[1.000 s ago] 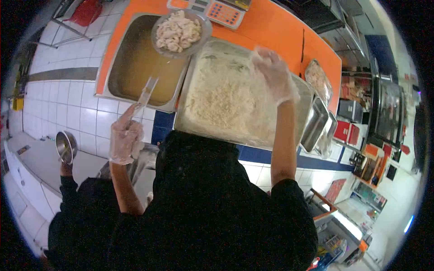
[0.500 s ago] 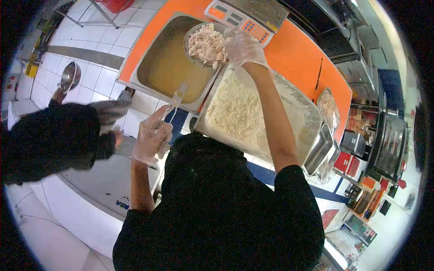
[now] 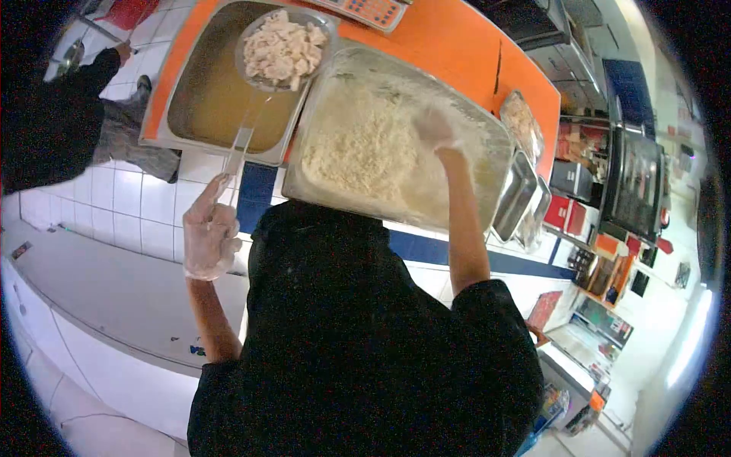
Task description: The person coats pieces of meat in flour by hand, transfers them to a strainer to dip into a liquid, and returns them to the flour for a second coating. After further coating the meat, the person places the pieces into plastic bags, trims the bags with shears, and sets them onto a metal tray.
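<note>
From the head view, an orange table (image 3: pixel 457 49) is seen carrying the work. A clear handle (image 3: pixel 242 145) is pinched at its lower end in the fingertips of the gloved left hand (image 3: pixel 212 236), the other fingers curled, in front of the table's near edge. By this handle a round bowl (image 3: pixel 327 39), heaped with pale, wet-looking pieces (image 3: pixel 282 52), is held above the far right part of a deep steel pan (image 3: pixel 270 158); whether the pan's rim is touched by it cannot be told. The pan is set at the left end of the table and is part filled with cloudy, yellowish liquid (image 3: pixel 221 114).

Just right of the pan, a wide metal tray (image 3: pixel 499 171) is placed along the near edge. White flour (image 3: pixel 354 156) is heaped towards the tray's left side and thinly spread towards its right. The right hand (image 3: pixel 436 129) is held over the tray, right of the heap; it is blurred, so it cannot be told whether its fingers are spread or pressed together, or whether the flour is touched.

At the table's far edge, a scale (image 3: pixel 365 9) is partly cut off by the picture. A filled clear bag (image 3: pixel 521 126) is laid by the right edge, and steel containers (image 3: pixel 515 194) are placed beside the tray at the near right corner. At the far left, a co-worker's dark sleeve (image 3: pixel 46 129) is seen.
</note>
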`<state>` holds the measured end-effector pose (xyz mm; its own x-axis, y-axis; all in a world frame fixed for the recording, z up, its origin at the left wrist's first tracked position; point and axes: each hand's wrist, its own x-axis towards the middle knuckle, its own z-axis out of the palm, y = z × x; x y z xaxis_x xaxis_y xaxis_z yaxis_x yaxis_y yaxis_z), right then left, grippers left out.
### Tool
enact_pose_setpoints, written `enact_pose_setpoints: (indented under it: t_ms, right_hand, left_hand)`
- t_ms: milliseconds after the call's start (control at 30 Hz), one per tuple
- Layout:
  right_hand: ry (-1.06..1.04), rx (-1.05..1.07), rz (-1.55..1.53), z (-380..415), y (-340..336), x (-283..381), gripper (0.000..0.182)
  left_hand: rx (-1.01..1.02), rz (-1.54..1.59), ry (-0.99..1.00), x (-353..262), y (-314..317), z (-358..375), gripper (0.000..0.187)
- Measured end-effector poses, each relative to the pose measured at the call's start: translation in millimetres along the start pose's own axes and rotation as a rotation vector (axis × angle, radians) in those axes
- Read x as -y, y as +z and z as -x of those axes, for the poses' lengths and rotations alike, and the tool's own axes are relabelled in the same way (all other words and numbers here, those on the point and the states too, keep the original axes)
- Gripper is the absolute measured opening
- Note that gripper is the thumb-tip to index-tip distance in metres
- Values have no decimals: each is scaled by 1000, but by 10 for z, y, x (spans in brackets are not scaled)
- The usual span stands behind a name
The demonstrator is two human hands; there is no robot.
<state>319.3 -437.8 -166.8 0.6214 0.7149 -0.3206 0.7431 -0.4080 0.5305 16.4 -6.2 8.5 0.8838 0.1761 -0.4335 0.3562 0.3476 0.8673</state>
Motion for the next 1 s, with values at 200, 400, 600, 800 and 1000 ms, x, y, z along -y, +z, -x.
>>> enact_pose_setpoints:
  t_ms: [200, 400, 600, 800, 1000]
  right_hand:
    - [283, 82, -659, 491, -442, 1012, 23]
    - [340, -166, -639, 113, -800, 1357, 19]
    - [391, -195, -391, 331, -342, 922, 17]
    - [540, -57, -455, 564, -43, 611, 21]
    - [461, -15, -683, 520, -312, 755, 27]
  left_hand:
    - [-49, -17, -18, -51, 99, -3, 55]
    - [-86, -25, 61, -19, 146, -34, 53]
    - [-115, -51, 61, -5, 148, -16, 52]
    - [-84, -17, 41, 108, 23, -22, 59]
    - [-107, -25, 101, 105, 67, -37, 55]
